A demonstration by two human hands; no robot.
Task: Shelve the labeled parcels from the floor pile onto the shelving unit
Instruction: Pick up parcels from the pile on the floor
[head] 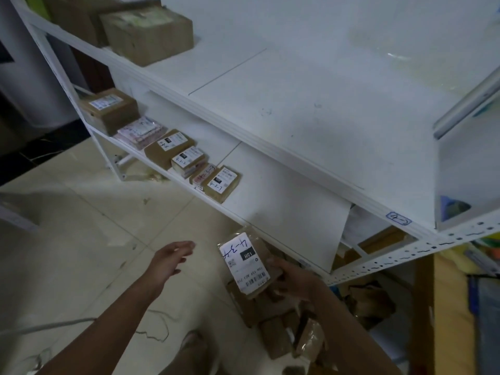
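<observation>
My right hand [293, 280] grips a small brown parcel [244, 262] by its right edge, just below the front rim of the white shelving unit [297, 163]. Its white label carries handwritten figures and a barcode. My left hand [169, 259] hovers to the left of it with fingers straight, holding nothing. Under my right arm a pile of brown parcels [281, 326] lies on the floor. On the lower shelf a row of labeled parcels [186, 158] runs from the back left toward the middle, ending at a small box [221, 184].
Two larger cardboard boxes [147, 33] stand on the upper shelf at the far left. A white board [292, 209] covers the lower shelf's right half. A wooden counter [449, 307] stands on the right. Thin cables [154, 328] trail over the tiled floor.
</observation>
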